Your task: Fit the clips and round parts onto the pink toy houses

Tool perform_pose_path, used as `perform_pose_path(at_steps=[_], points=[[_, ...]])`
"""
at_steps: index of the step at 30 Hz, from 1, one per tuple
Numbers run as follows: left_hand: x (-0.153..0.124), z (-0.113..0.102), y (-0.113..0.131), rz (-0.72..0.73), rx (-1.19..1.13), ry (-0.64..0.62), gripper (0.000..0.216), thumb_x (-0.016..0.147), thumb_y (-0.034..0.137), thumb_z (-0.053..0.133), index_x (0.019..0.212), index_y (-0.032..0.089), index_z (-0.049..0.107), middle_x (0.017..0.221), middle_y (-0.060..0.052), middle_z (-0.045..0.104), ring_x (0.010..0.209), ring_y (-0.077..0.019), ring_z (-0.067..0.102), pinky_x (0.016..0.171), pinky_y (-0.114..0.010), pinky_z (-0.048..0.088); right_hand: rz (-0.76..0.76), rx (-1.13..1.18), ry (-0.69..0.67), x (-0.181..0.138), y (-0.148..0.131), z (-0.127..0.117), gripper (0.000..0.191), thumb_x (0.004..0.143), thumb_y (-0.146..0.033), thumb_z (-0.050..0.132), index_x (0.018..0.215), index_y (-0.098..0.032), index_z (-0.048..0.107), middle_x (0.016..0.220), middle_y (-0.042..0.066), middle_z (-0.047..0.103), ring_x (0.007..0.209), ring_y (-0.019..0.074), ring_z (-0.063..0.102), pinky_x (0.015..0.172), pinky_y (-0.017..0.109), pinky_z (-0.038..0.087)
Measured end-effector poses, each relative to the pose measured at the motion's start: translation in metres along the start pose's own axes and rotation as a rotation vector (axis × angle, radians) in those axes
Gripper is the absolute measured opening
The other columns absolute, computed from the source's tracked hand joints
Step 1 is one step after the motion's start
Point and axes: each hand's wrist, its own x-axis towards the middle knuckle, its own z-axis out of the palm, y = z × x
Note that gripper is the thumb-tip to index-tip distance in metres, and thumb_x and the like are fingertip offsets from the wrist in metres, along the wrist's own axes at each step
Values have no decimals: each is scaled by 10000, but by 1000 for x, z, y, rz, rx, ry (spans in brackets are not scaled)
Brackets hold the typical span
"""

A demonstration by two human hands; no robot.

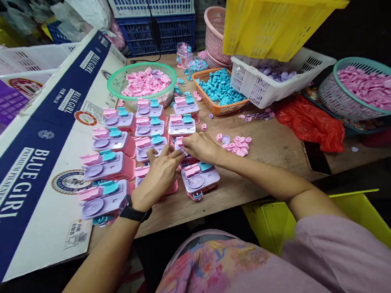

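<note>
Rows of small pink-and-lilac toy units (114, 141) with teal and pink parts on top stand on the wooden table (266, 145). My left hand (159, 174), with a black watch at the wrist, rests on one unit in the middle, its fingers curled down on it. My right hand (200, 146) meets it from the right, fingers pinched on a toy unit (182, 144) between the two hands. Another finished unit (201, 179) stands just in front of my right hand. A small heap of pink round pieces (236, 144) lies to the right of that hand.
A green basket of pink parts (142, 82), an orange basket of teal parts (218, 89) and a white basket (271, 82) stand behind. A tilted yellow crate (273, 14) hangs over them. A blue-and-white cardboard box (31, 168) lies left; a red bag (310, 121) and a phone (315, 157) right.
</note>
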Motion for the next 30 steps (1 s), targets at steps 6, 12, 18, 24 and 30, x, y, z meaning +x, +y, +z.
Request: perform_pose_path(at_steps=[6,12,18,24,30], points=[[5,1,-7,76,-16,-23,440,792,40,482,1110,212,734,1173,-111,722,1122,-317,525,941,-495,411,-101,164,51,2,26,-4,197,970,-201,622,916,-101,784,863,101,764,777,175,651,694,257,385],[2,-8,5,-2,7,-38,465,750,19,474,1099,188,729,1205,-123,724,1184,-368,520,923,-546,354,124,96,151,-26,131,-12,242,886,-44,606,1009,-113,804,952,101,745,831,175,647,738,253,400],[2,-11,15,-84,-7,-57,496,733,2,468,1101,206,730,1218,-120,729,1188,-363,521,897,-552,333,-37,177,-36,-49,187,22,274,824,49,660,961,-114,834,1061,158,723,864,149,645,807,256,459],[0,-12,17,-87,7,-105,474,781,-16,433,1101,182,721,1253,-129,707,1194,-348,526,877,-537,332,-83,202,126,-43,186,27,63,805,-118,812,842,-166,827,943,142,687,889,224,634,806,351,504],[-3,-30,16,-61,-82,-109,536,796,-11,434,1215,195,696,1283,-92,707,1221,-313,524,905,-499,338,-248,365,388,-9,138,3,110,919,-259,719,953,-184,792,1019,87,737,975,218,665,901,359,512]])
